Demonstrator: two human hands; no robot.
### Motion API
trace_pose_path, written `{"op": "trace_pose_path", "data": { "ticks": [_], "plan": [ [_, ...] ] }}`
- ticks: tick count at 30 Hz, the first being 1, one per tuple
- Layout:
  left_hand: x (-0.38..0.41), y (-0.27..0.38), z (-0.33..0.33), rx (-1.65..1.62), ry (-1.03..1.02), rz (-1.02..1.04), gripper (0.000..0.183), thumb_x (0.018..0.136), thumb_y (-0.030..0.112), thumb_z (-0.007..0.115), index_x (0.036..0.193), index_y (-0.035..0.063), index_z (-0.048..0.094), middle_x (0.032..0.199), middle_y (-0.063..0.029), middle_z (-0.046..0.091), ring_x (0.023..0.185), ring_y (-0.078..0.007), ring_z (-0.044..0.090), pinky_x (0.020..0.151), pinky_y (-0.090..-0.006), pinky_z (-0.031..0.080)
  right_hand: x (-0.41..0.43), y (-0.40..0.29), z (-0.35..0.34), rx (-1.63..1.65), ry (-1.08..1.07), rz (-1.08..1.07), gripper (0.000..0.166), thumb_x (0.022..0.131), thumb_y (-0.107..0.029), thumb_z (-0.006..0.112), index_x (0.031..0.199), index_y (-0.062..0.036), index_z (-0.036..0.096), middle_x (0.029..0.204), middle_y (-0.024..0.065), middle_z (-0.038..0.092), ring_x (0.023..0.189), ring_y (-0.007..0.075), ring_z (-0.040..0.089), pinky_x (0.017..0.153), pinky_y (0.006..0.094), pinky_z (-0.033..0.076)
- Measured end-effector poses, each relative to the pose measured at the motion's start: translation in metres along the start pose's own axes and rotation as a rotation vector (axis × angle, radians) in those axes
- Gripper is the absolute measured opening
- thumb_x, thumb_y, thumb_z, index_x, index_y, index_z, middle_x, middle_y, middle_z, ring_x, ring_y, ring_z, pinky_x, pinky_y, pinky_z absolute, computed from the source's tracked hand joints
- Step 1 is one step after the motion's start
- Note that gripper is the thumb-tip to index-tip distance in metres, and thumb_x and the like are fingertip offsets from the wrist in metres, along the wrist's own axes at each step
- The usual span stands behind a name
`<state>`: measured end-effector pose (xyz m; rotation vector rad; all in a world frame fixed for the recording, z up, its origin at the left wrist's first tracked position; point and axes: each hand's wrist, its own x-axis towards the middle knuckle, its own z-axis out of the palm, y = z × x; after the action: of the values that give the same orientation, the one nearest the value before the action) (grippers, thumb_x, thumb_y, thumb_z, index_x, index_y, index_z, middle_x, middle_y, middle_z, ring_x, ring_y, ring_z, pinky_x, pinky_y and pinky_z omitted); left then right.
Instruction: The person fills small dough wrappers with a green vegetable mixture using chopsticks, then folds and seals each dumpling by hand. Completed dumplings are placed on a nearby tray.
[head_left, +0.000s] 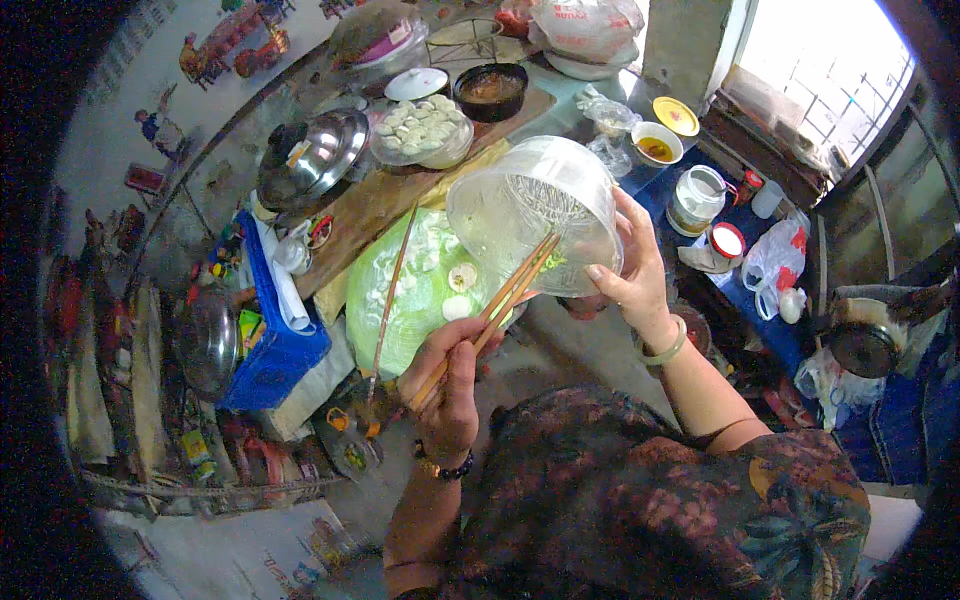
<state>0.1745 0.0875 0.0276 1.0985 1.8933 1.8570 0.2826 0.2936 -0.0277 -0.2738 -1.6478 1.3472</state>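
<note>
In my left hand (444, 386) is a pair of wooden chopsticks (504, 304), their tips inside a translucent plastic bowl (487, 210). My right hand (637, 266) grips that bowl by its right side and keeps it tilted, its mouth facing the chopsticks. Bits of green food (553, 261) cling to the inner wall near the tips. Below the bowl is a floured green mat (375, 315). On it lie a round dough wrapper (455, 308) and another round (462, 277) with specks at its centre. A thin stick (394, 292) crosses the mat's left part.
Uncooked dumplings (420, 129) fill a plate beyond the mat. A steel lid (330, 154) and a black bowl (491, 94) flank it. At right stand a small bowl of yellowish liquid (656, 146), a jar (696, 199) and a plastic bag (776, 259). A blue box (281, 360) is at left.
</note>
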Motion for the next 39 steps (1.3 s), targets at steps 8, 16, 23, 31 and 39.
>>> {"op": "trace_pose_path", "data": {
  "ticks": [8, 16, 23, 31, 39],
  "plan": [
    [-0.021, -0.028, -0.009, 0.110, -0.162, 0.304, 0.022, 0.088, 0.007, 0.046, 0.107, -0.0013, 0.055, 0.097, -0.0164, 0.062, 0.088, -0.0242, 0.062, 0.076, -0.0324, 0.051, 0.003, -0.009, 0.007, 0.134, 0.008, 0.008, 0.083, 0.067, -0.017, 0.074, 0.136, -0.0063, 0.030, 0.130, 0.0072, 0.031, 0.125, 0.0255, 0.032, 0.095, 0.0368, 0.043],
    [-0.030, -0.050, -0.008, 0.429, -0.251, 0.641, 0.030, 0.082, 0.000, 0.052, 0.112, 0.0026, 0.052, 0.109, -0.0190, 0.058, 0.093, -0.0310, 0.060, 0.076, -0.0368, 0.052, 0.001, -0.015, 0.011, 0.175, 0.059, 0.012, 0.080, 0.069, -0.011, 0.073, 0.135, -0.0032, 0.029, 0.131, 0.0074, 0.030, 0.126, 0.0253, 0.032, 0.096, 0.0377, 0.043],
    [-0.027, -0.044, 0.008, 0.473, -0.255, 0.659, 0.033, 0.080, -0.001, 0.054, 0.112, 0.0005, 0.051, 0.107, -0.0201, 0.057, 0.094, -0.0325, 0.060, 0.077, -0.0364, 0.052, 0.002, -0.014, 0.013, 0.098, 0.052, -0.029, 0.081, 0.068, -0.015, 0.073, 0.135, -0.0033, 0.029, 0.131, 0.0083, 0.029, 0.127, 0.0259, 0.031, 0.094, 0.0379, 0.044],
    [-0.015, -0.037, 0.021, 0.352, -0.089, 0.517, 0.024, 0.081, -0.001, 0.053, 0.104, -0.0005, 0.056, 0.101, -0.0178, 0.060, 0.091, -0.0300, 0.061, 0.077, -0.0342, 0.051, -0.001, -0.008, 0.009, -0.109, 0.061, -0.095, 0.082, 0.064, -0.022, 0.076, 0.134, -0.0098, 0.035, 0.132, 0.0090, 0.030, 0.122, 0.0230, 0.035, 0.087, 0.0346, 0.047],
    [-0.018, -0.021, 0.011, 0.067, 0.029, 0.221, 0.017, 0.088, 0.001, 0.046, 0.100, -0.0027, 0.057, 0.093, -0.0148, 0.063, 0.083, -0.0223, 0.064, 0.073, -0.0304, 0.051, -0.001, -0.008, 0.003, -0.147, 0.061, -0.123, 0.081, 0.063, -0.026, 0.077, 0.133, -0.0120, 0.038, 0.130, 0.0098, 0.032, 0.119, 0.0219, 0.038, 0.081, 0.0319, 0.050]
  ]
}}
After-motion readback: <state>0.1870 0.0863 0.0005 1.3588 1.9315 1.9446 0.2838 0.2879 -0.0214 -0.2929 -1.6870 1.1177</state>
